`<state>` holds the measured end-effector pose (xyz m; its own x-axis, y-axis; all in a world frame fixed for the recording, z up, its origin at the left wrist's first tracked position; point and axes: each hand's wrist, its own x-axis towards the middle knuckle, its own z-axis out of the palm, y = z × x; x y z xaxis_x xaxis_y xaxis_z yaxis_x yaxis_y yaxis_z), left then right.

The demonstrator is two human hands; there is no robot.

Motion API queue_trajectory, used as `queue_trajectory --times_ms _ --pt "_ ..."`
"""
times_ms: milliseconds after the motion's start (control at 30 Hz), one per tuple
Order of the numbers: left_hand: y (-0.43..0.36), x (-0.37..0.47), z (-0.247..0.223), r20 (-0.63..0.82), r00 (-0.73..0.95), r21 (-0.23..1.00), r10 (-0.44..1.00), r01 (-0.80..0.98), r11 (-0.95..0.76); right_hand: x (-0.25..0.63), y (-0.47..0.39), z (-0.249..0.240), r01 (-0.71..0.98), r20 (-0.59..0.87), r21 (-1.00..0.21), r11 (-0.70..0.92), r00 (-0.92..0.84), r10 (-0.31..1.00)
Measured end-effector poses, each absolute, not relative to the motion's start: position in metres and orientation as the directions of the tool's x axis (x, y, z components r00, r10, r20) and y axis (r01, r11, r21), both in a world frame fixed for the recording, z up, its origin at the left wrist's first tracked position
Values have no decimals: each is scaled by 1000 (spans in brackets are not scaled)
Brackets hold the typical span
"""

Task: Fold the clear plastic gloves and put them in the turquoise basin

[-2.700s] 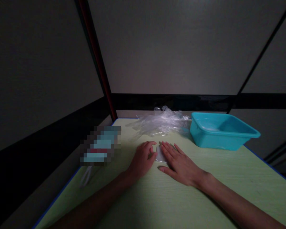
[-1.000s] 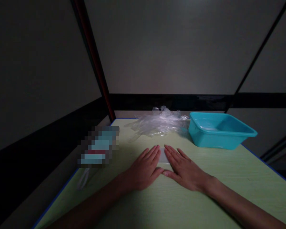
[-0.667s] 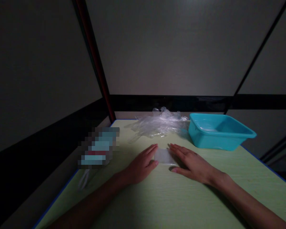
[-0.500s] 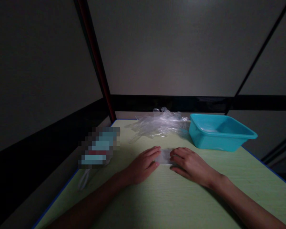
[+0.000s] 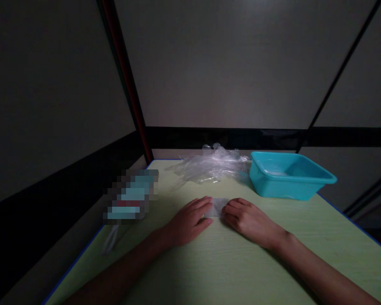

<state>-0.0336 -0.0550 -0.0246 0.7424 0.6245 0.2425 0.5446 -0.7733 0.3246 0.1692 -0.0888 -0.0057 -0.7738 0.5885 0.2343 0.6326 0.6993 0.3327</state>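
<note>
A small folded piece of clear plastic [image 5: 218,207] lies flat on the table between my hands. On its left end rest the stretched fingers of my left hand [image 5: 190,220], with the thumb apart below them. My right hand [image 5: 246,218] has its fingers curled together and pinches the right end of the plastic; the fingertips are partly hidden. Behind them is a loose heap of thin clear plastic, which looks like disposable gloves [image 5: 212,165].
A turquoise plastic basin [image 5: 285,188] stands at the back right, with something pale inside. At the left edge lies a blurred-out package [image 5: 130,197] with a white loop [image 5: 110,239]. Wall panels border the pale green table [image 5: 216,267] at the back and left.
The fingers of my right hand have curled in and closed on the right end of the plastic, shifting slightly left. My left hand has stayed nearly still. The view has turned slightly.
</note>
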Motion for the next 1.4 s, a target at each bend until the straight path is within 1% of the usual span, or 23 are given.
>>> queue_trajectory --times_ms 100,167,267,367,433,500,567,600,667,733,800,967,1100,1200,1400 --pt "-55 -33 -25 248 740 325 626 545 -773 168 -88 -6 641 234 289 711 -767 597" --pt "-55 -34 -25 243 742 325 625 544 -773 168 -87 -7 675 250 194 712 -736 629" --pt "-55 -34 -25 240 738 358 631 537 -764 170 -88 -8 731 276 -55 680 -644 714" --pt "-53 -33 -25 260 701 447 664 522 -726 171 -89 -7 735 283 -344 585 -513 811" --pt "-53 -32 -24 274 667 525 693 499 -689 170 -89 -7 670 290 -533 516 -428 856" --pt "-52 -30 -22 279 615 596 738 491 -635 169 -87 -7 541 288 -713 445 -353 890" --pt "-51 -29 -21 278 537 662 796 494 -565 168 -85 -8 385 268 -846 369 -292 918" --pt "-51 -27 -21 274 500 703 821 479 -526 167 -84 -8 319 253 -887 335 -271 929" --pt "-50 -25 -22 251 448 807 858 392 -441 167 -81 -8 233 227 -931 283 -238 944" --pt "-50 -23 -24 201 432 902 879 268 -338 167 -79 -8 191 198 -952 238 -208 958" --pt "-50 -21 -26 146 425 953 893 182 -242 168 -78 -10 159 174 -966 203 -177 969" --pt "-49 -19 -26 41 412 983 910 145 -110 169 -74 -20 11 128 -991 131 -142 982" --pt "-49 -20 -22 8 397 992 918 116 -59 169 -76 -20 -102 132 -988 116 -166 977" --pt "-49 -20 -20 -7 395 996 919 82 -28 168 -79 -16 -85 157 -986 143 -199 967" --pt "-50 -20 -21 -4 424 998 906 52 -20 164 -79 -17 80 154 -982 172 -196 968"
